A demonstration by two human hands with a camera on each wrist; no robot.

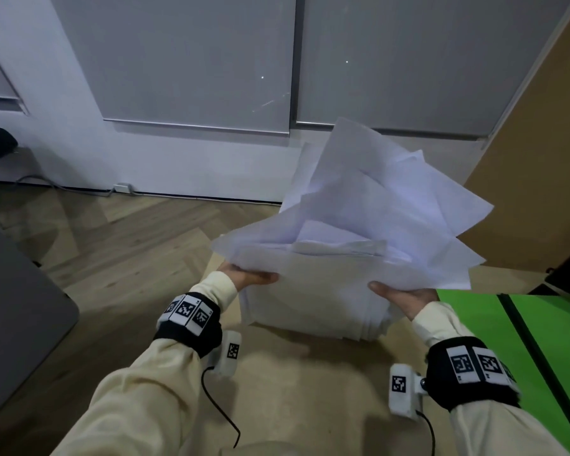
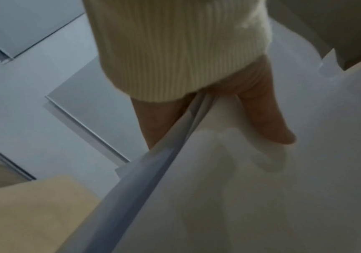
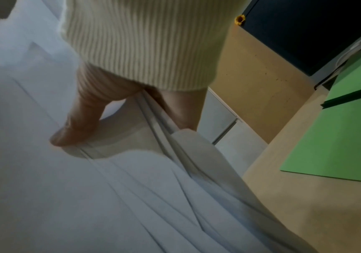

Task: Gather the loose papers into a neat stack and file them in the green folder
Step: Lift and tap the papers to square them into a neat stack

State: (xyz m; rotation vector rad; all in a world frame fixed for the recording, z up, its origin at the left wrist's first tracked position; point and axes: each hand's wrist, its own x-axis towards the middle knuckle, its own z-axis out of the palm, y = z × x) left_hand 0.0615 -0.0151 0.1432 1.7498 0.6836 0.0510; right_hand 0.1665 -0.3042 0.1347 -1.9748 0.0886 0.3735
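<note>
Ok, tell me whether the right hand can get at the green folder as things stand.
Probably not yet. The green folder lies uncovered just beside the right hand, but that hand grips the untidy papers together with the left hand, so it is not free.

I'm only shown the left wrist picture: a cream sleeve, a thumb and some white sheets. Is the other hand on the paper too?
Observer: Yes. In the head view the right hand grips the opposite side of the papers, as the left hand does on its side.
Visitor: Are the sheets tidy?
Observer: No. Corners fan out at different angles past the top of the bundle.
Visitor: Where's the green folder?
Observer: The green folder lies flat on the tan surface, on the right hand's side.
Visitor: Any paper in it yet?
Observer: None that I can see; the sheets in view are in the hands.
</note>
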